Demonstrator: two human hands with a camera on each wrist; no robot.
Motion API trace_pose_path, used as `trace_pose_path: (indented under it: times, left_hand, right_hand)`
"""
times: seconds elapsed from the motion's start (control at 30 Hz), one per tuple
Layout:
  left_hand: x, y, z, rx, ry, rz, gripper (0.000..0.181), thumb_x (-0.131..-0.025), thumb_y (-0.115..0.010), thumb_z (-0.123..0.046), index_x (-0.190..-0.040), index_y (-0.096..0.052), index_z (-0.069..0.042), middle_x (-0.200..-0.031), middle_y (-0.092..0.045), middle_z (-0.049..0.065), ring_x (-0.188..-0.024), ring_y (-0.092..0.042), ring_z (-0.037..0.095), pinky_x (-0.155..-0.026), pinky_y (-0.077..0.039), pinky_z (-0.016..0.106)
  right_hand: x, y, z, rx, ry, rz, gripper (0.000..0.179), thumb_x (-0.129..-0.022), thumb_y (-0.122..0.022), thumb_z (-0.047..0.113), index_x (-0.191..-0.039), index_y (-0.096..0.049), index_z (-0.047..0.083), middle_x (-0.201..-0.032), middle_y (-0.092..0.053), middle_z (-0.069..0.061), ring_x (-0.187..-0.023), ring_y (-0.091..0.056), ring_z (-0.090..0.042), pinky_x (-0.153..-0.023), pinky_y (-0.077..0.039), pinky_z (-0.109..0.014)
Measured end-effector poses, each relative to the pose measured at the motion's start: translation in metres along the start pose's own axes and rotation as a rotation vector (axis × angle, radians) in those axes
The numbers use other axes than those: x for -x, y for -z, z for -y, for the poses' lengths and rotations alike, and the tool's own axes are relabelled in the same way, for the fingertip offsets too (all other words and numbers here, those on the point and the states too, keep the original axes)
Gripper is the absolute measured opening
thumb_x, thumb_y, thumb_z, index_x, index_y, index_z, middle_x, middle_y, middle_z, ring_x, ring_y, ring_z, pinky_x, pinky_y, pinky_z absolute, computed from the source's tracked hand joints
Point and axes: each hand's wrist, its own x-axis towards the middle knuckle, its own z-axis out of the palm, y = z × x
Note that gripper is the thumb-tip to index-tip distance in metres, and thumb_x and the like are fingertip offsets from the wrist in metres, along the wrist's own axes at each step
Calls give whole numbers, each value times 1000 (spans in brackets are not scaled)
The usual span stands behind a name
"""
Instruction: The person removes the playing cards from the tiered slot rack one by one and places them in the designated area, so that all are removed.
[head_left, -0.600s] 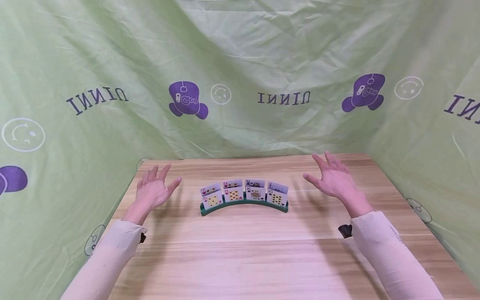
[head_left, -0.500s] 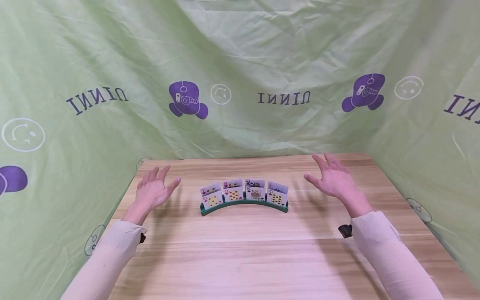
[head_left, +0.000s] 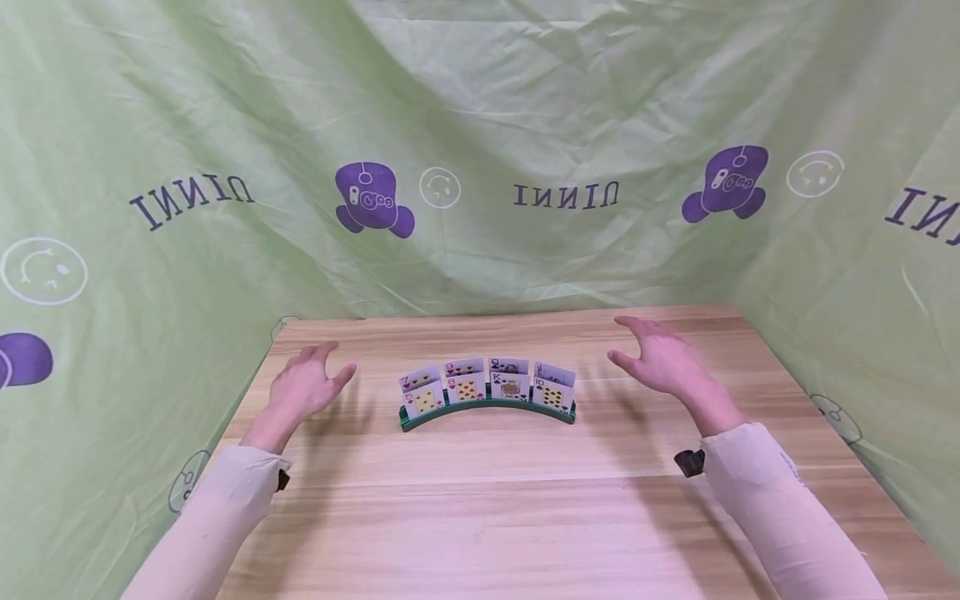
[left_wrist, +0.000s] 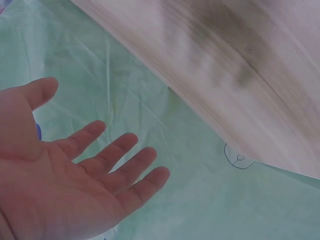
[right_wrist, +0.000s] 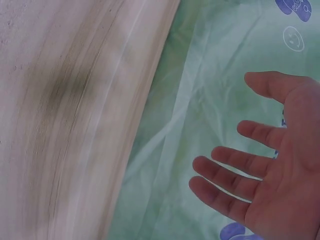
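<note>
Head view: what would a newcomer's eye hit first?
Likely the playing cards, standing in two rows in a curved green holder mid-table. Next, the person's bare left grip and right grip, one to each side of the holder, both empty. Behind, a pale green cloth carries purple figures and mirrored lettering.

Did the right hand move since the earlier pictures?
Yes, a little: in the head view, the right hand dipped its fingers. They reached up over the table's far edge before; now they show just below it.
</note>
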Motion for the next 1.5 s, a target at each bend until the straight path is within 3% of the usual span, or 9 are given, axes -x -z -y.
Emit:
trace_pose_path:
  times: [0.23,0.5,0.97,1.5]
  left_hand:
    - [2,-1,2,14,-24,-9,63,-97,-51,-47,-148,-42,-11,-149,-41,30,-130,-45,54,-92,-45,67]
    - [3,0,2,30,-41,-13,55,-96,-55,-41,-142,-51,-11,-142,-54,24,-122,-54,51,-85,-49,63]
    - [5,-3,-2,70,-76,-15,50,-96,-59,-36,-138,-55,-9,-134,-63,20,-117,-61,45,-85,-50,58]
    - [12,-10,-8,148,-94,-11,46,-95,-61,-33,-134,-59,-7,-130,-67,16,-115,-65,38,-90,-50,56]
  right_hand:
    - [0,-4,-1,-10,28,-14,65,-98,-56,43,-151,-38,10,-151,-45,-24,-130,-50,-50,-102,-41,-66]
    - [-1,-6,-1,-34,59,-42,61,-97,-57,39,-147,-44,7,-144,-53,-24,-109,-67,-40,-92,-47,-62]
    - [2,-7,3,-61,88,-41,46,-97,-59,36,-131,-59,6,-127,-68,-19,-105,-70,-37,-86,-52,-57]
    - [9,-11,7,-107,94,-45,40,-96,-61,35,-126,-63,9,-116,-73,-17,-99,-72,-33,-80,-53,-55]
